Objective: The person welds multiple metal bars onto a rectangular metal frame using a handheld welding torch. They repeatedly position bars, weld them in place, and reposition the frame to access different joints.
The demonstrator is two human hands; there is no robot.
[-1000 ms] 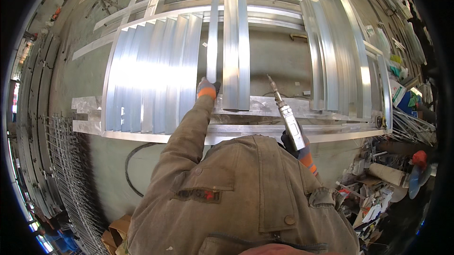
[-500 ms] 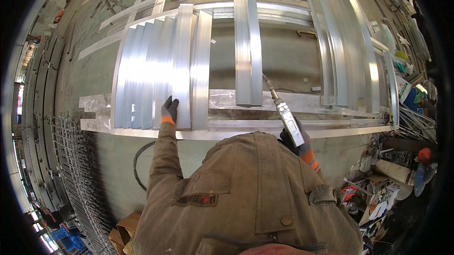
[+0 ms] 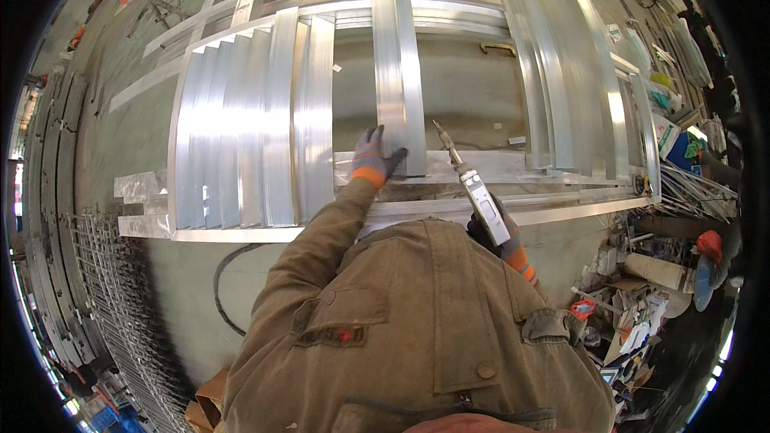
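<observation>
My left hand (image 3: pixel 374 158), in a grey glove with an orange cuff, is at the near end of a loose aluminium slat (image 3: pixel 391 56). Its fingers are spread, with the thumb over the slat's face; the slat lies across a long aluminium frame (image 3: pixel 233 235). In my right hand (image 3: pixel 499 232), gloved the same way, is a white and silver welding gun (image 3: pixel 483 202). Its thin nozzle points away from me, just right of the slat and apart from it. The gun's body hides some of my right fingers.
Overlapping slats (image 3: pixel 241 112) fill the frame's left part; more slats (image 3: pixel 561 72) lie at its right. A dark hose (image 3: pixel 218 292) curves over the floor. Bundled metal bars (image 3: pixel 120 304) stand at the left. Scrap and cardboard (image 3: pixel 634 321) are piled at the lower right.
My left hand has left the slats on the left and moved right to the loose slat. The welding gun stays in my right hand. The view has shifted a little.
</observation>
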